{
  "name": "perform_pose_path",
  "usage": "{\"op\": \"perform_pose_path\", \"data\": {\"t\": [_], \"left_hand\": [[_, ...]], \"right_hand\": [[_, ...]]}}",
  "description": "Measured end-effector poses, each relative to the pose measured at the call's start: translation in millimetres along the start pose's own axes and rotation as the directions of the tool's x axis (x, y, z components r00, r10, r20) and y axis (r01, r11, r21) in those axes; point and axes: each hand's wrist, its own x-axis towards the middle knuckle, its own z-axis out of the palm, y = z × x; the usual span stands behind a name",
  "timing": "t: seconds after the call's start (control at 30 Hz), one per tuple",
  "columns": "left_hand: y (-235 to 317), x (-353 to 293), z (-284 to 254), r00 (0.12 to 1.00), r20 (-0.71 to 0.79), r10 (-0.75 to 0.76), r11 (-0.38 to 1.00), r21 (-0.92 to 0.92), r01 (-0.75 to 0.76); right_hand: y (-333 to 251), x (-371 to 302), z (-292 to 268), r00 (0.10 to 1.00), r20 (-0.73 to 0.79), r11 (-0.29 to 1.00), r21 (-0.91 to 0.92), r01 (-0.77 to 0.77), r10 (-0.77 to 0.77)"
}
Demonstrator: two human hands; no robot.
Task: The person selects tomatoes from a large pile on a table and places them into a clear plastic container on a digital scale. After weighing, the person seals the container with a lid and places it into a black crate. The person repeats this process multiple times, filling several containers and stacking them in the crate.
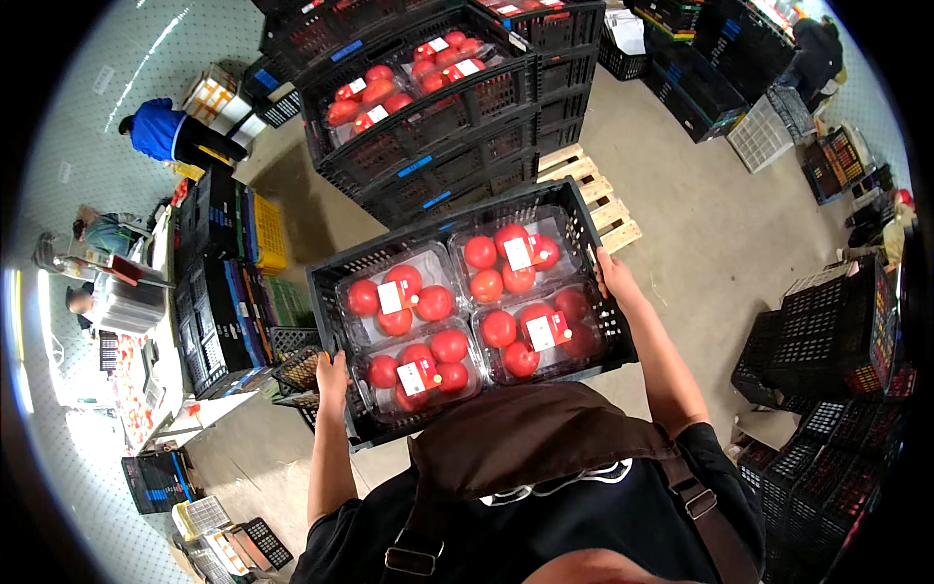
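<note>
I carry a black plastic crate (457,226) in front of my body, tilted a little in view. My left hand (333,375) grips its left end wall, and my right hand (615,274) is wrapped round the right end wall. Inside lie several clear plastic packs of red tomatoes (435,303), each with a white and red label. Just beyond my crate rises a stack of black crates (438,146); its top one holds more labelled packs of tomatoes (368,97).
A wooden pallet (593,195) shows under the stack. Crate piles line the left (209,321) and right (827,341). A person in a blue jacket (161,131) bends over at the far left; others are at a table with tomatoes (136,389). Concrete floor (700,224) lies to the right.
</note>
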Motion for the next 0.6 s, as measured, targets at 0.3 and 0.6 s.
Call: {"op": "perform_pose_path", "data": {"t": [0.3,0.6], "left_hand": [[7.0,96.5,72.1,0.978,0.109,-0.18,0.981,-0.054,0.187],[-148.2,29.8,184.8,0.936,0.03,-0.35,0.929,0.14,0.343]], "right_hand": [[-8.2,87.0,-10.5,0.975,0.04,0.971,-0.113,-0.212,0.217],[122.6,171.1,-88.3,0.934,-0.079,0.869,-0.346,-0.355,0.35]]}}
